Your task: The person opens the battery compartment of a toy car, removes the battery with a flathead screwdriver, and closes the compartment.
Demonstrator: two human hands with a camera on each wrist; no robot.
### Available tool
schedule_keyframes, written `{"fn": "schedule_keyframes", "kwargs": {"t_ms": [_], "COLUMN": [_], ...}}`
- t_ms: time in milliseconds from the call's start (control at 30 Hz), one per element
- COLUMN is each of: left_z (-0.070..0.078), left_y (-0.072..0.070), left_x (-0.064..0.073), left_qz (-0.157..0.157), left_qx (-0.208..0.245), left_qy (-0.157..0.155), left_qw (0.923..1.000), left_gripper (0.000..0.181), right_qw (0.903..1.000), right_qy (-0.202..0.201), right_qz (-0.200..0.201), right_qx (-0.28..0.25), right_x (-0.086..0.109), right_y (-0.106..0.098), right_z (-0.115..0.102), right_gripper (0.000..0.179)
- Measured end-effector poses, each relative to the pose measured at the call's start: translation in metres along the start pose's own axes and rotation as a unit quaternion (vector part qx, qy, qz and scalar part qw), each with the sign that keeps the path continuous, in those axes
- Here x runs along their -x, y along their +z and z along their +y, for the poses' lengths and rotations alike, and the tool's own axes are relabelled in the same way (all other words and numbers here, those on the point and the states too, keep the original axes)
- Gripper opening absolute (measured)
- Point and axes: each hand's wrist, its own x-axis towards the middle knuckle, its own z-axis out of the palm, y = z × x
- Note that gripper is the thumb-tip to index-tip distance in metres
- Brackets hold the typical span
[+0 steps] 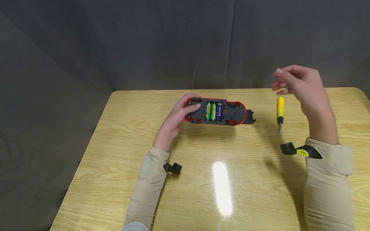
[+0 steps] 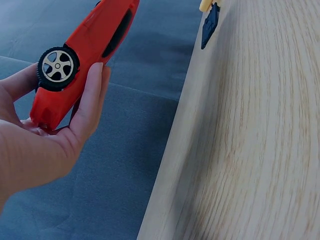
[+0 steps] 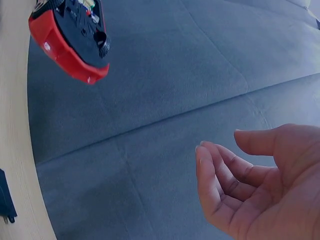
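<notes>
Well left of the empty, loosely bent right hand (image 1: 307,86), grips the toy car (image 1: 229,112) by one end with the nearer left hand (image 1: 175,117), pointing its long axis crosswise toward that free hand.

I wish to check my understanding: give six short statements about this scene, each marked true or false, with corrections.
1. The left hand holds the toy car. True.
2. Three batteries are visible in it. True.
3. All three batteries are green. False: one is blue.
4. The screwdriver lies on the table. True.
5. This tool is mainly blue. False: it is mainly yellow.
6. Both hands hold the toy car. False: the right hand holds nothing.
</notes>
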Motion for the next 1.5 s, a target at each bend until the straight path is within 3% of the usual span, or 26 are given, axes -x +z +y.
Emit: {"fn": "schedule_keyframes", "kwargs": {"t_ms": [333, 833, 1500], "left_z": [-0.001, -0.001, 0.0], "left_y": [0.0, 0.0, 0.001], "left_x": [-0.001, -0.001, -0.001], "left_qz": [-0.001, -0.001, -0.003], "left_qx": [0.0, -0.002, 0.001], "left_qy": [-0.001, 0.0, 0.009], "left_qw": [1.0, 1.0, 1.0], "left_gripper": [0.035, 0.035, 0.035], "right_qw": [0.9996, 0.9963, 0.9873], "right_qy": [-0.014, -0.045, -0.046], "right_qz": [-0.013, -0.038, -0.087], "right_qx": [-0.021, 0.063, 0.125], "right_x": [0.002, 0.007, 0.012], "right_y": [0.017, 0.048, 0.083], "right_z": [-0.007, -0.018, -0.02], "right_gripper": [0.009, 0.014, 0.029]}}
